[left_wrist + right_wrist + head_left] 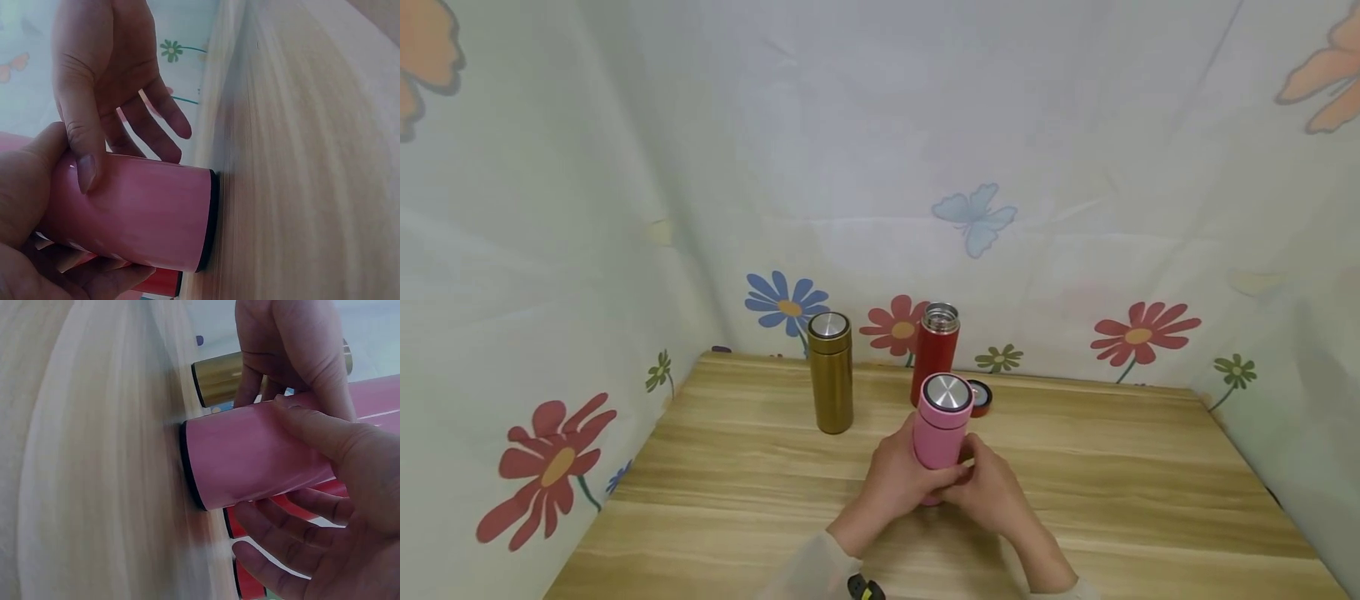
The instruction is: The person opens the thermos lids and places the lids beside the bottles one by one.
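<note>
Pink bottle stood upright or close to it, base at the table; couldn't tell if fully seated. Left hand was curled round its body, thumb across the near side. Right hand had its thumb laid on the lower wall, fingers spread apart and curving round the side; couldn't tell how hard they pressed.

Step looked like a two-hand steadying hold. My read: it wanted the left to carry the grip, the right light and low. Wall looked slick, so even pressure and a vertical axis mattered; a one-sided thumb push risked a tip. Pink lid was on. Red bottle stood close behind, lid off, so a swing that way could have knocked it. Red lid lay just beside it. Gold bottle, lidded, stood apart to the left: lower risk.

Surface: flat, wood-grain, light streaks. Room: pale cloth at the back and both sides, printed with flowers and butterflies; blue butterfly mid-back.
</note>
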### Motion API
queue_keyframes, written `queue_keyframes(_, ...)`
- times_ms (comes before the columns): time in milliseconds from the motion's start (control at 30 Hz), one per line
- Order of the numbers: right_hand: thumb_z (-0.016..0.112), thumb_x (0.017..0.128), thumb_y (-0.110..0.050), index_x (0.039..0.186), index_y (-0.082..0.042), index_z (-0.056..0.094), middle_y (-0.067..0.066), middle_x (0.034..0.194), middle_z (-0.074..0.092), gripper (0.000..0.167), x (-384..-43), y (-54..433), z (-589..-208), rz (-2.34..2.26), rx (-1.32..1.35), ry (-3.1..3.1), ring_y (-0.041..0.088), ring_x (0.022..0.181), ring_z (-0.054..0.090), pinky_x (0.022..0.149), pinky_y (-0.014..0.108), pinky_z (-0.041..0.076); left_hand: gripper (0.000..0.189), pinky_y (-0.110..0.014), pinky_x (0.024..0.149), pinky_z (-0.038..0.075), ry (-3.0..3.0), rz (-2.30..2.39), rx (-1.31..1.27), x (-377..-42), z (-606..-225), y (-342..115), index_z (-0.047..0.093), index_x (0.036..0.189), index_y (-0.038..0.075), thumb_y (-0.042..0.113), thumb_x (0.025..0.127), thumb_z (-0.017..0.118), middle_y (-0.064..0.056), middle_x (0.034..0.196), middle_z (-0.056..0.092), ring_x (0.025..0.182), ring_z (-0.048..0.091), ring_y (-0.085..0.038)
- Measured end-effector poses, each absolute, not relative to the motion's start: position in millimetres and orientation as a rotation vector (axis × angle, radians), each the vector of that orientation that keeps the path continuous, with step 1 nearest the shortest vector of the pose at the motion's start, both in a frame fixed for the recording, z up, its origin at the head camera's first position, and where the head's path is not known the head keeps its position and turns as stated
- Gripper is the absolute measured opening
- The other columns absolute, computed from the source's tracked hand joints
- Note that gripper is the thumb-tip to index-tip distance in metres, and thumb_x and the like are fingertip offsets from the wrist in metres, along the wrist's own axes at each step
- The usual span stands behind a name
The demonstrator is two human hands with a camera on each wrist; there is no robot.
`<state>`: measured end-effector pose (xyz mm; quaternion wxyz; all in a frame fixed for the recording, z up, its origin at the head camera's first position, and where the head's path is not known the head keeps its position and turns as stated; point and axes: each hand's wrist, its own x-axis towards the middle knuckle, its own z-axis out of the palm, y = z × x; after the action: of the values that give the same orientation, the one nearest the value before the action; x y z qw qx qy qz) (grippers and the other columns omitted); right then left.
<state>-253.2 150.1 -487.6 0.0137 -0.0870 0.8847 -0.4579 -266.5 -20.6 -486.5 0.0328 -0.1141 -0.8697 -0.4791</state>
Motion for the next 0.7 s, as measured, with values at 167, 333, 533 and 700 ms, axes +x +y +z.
queue_keyframes(167,0.096,0.071,-0.028,0.118,-0.011,0.062,0.006,0.108,0.069,0.061,-252,155,-483,-1.413,-0.282,2.711,0.014,0.087,0.068,0.075,0.030,0.058,0.078,-0.042,0.098,0.055,-2.691,-1.489,-0.333,-265,-485,-19,0.049,0.136,0.028,0.058,0.075,0.088,0.007,0.122,0.070,0.106,0.067,-0.011)
queue_keyframes(333,0.092,0.075,-0.021,0.118,-0.009,0.064,0.008,0.112,0.070,0.053,-252,161,-475,-1.420,-0.330,2.680,0.020,0.092,0.069,0.077,0.030,0.058,0.078,-0.043,0.099,0.055,-2.683,-1.499,-0.338,-266,-484,-19,0.049,0.138,0.027,0.056,0.077,0.088,0.005,0.125,0.070,0.108,0.067,-0.013)
queue_keyframes(533,0.092,0.075,-0.018,0.131,-0.005,0.061,0.014,0.121,0.067,0.065,-252,167,-461,-1.412,-0.452,2.649,0.022,0.100,0.069,0.085,0.038,0.060,0.076,-0.045,0.102,0.054,-2.689,-1.512,-0.360,-266,-483,-21,0.048,0.139,0.027,0.052,0.079,0.087,0.005,0.127,0.069,0.111,0.067,-0.013)
queue_keyframes(700,0.093,0.074,-0.020,0.140,-0.002,0.055,0.016,0.128,0.065,0.079,-252,172,-445,-1.379,-0.552,2.655,0.029,0.108,0.068,0.091,0.048,0.059,0.075,-0.045,0.103,0.053,-2.688,-1.489,-0.403,-266,-485,-23,0.048,0.139,0.027,0.052,0.080,0.086,0.006,0.126,0.069,0.111,0.067,-0.012)
